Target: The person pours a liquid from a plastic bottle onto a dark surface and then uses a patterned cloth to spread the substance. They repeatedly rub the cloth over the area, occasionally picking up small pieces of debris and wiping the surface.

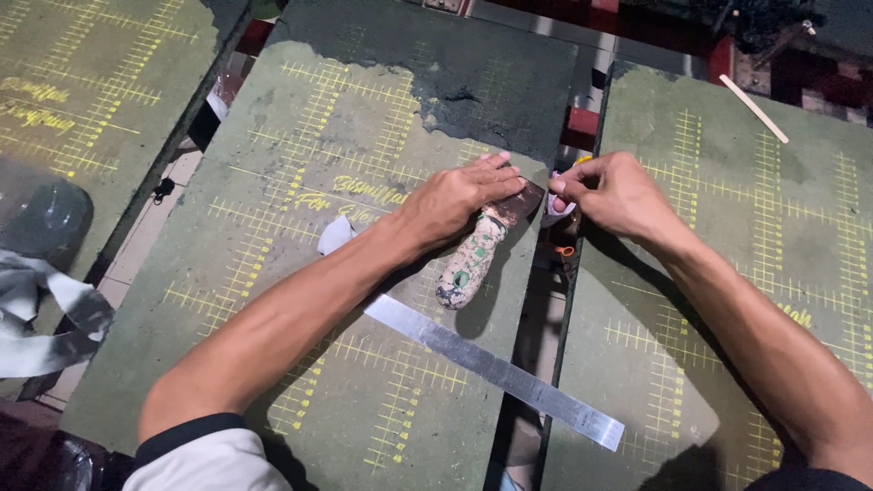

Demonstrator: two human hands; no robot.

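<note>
Green boards with yellow grids; paint-speckled scraper handle.

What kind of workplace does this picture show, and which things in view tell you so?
Probably a screen-printing workshop: rows of flat green boards marked with yellow alignment grids, a paint-spattered scraper under the left hand, and a long metal ruler.
</note>
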